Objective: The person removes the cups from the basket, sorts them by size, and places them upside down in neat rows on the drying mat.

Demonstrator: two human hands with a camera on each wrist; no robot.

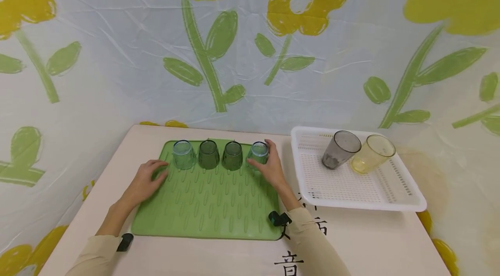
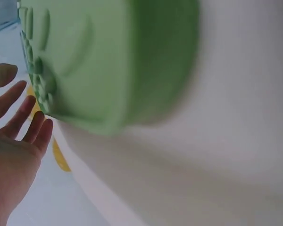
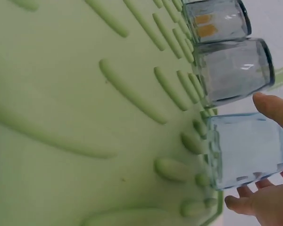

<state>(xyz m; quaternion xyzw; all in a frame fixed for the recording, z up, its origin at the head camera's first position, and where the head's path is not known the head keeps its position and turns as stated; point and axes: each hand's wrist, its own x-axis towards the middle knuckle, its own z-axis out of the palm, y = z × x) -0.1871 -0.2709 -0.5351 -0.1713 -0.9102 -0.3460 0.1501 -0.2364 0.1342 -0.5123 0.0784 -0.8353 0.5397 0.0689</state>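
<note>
At the right end of a row of small glasses, my right hand (image 1: 270, 168) curls around a light blue glass (image 3: 250, 150), thumb on one side and fingers on the other. The glass stands on a green ribbed mat (image 1: 211, 206). To its left are two dark grey glasses (image 1: 232, 155) (image 1: 208, 154) and another light blue glass (image 1: 183, 155). All of them narrow toward the top. My left hand (image 1: 146, 180) hovers by the mat's left edge, fingers loosely bent and holding nothing, a little left of the nearest blue glass.
Right of the mat is a white perforated basket (image 1: 355, 204). A tall grey glass (image 1: 340, 150) and a yellow glass (image 1: 373, 154) lean inside it. A wall cloth with printed flowers (image 1: 250, 93) rises behind the pale table (image 1: 195, 256).
</note>
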